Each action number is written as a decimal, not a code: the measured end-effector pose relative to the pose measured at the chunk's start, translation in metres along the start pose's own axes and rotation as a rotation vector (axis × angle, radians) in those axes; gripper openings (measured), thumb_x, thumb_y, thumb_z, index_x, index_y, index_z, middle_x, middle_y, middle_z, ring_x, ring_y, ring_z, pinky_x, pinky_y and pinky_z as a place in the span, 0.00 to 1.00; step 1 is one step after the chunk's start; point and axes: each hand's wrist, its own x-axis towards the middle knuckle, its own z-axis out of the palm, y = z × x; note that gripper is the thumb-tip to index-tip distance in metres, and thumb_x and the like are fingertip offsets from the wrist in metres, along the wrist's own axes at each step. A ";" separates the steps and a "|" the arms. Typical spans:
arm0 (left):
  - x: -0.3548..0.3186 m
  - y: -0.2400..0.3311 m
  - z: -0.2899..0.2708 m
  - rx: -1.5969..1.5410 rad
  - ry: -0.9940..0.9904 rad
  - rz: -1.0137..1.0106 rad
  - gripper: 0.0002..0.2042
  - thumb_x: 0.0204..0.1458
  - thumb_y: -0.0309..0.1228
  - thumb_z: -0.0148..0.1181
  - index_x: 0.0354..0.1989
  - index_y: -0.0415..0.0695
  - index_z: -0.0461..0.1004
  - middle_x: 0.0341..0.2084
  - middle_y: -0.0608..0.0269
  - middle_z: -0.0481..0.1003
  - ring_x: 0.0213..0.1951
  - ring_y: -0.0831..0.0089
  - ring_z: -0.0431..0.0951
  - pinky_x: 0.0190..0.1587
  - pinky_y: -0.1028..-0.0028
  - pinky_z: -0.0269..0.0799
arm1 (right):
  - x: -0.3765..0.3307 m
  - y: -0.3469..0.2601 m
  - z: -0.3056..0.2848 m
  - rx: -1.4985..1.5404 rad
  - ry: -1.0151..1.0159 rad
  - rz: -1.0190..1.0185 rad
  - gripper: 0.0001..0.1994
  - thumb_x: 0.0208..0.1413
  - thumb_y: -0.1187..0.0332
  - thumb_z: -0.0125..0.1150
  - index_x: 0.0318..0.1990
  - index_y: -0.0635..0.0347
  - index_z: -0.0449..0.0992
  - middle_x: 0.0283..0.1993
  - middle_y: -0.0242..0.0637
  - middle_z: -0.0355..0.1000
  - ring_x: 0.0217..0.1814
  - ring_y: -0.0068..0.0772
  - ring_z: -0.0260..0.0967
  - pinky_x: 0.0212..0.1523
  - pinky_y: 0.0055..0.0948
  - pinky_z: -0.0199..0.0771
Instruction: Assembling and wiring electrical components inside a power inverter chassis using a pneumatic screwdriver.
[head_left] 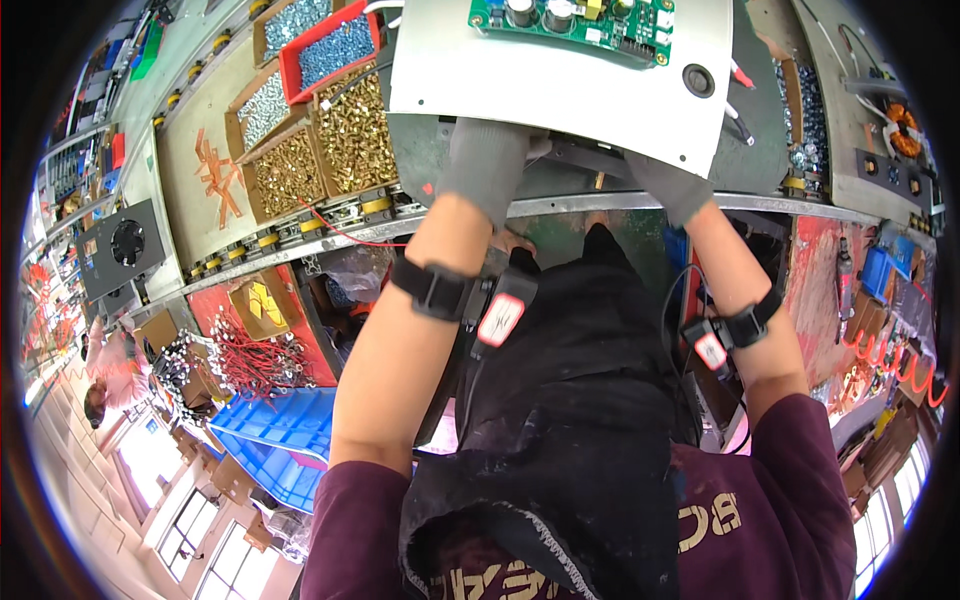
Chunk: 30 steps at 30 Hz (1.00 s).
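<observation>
A white metal panel carries a green circuit board with capacitors and has a round black-rimmed hole at its right. My left hand, in a grey glove, reaches under the panel's near edge. My right hand, gloved the same way, goes under that edge near its right corner. The panel hides most fingers of both hands, so their grip does not show. Between the hands, a dark bar shows just below the panel edge.
Left of the panel sit boxes of brass-coloured screws and a red bin of bluish screws. Roller rails run along the bench edge. At right lie cable ends and more screws. A blue crate stands lower left.
</observation>
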 end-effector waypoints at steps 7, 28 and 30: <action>0.010 0.031 -0.020 0.491 -0.151 0.211 0.35 0.39 0.62 0.49 0.53 0.52 0.68 0.54 0.58 0.66 0.55 0.59 0.65 0.55 0.63 0.59 | 0.012 -0.006 0.009 0.194 -0.149 0.309 0.12 0.53 0.68 0.54 0.43 0.63 0.73 0.40 0.43 0.73 0.41 0.37 0.70 0.42 0.32 0.71; 0.011 -0.030 0.026 0.505 0.243 0.344 0.18 0.56 0.33 0.41 0.51 0.38 0.66 0.47 0.53 0.70 0.49 0.64 0.69 0.52 0.69 0.64 | -0.005 0.000 0.014 0.249 -0.076 0.196 0.11 0.56 0.68 0.49 0.42 0.62 0.73 0.35 0.41 0.73 0.35 0.39 0.71 0.37 0.31 0.72; 0.011 -0.031 0.028 0.503 0.262 0.348 0.17 0.57 0.31 0.41 0.51 0.37 0.66 0.47 0.53 0.70 0.49 0.64 0.69 0.52 0.70 0.64 | -0.003 0.000 0.012 0.250 -0.124 0.261 0.11 0.56 0.68 0.49 0.42 0.62 0.73 0.35 0.42 0.73 0.36 0.40 0.71 0.38 0.31 0.72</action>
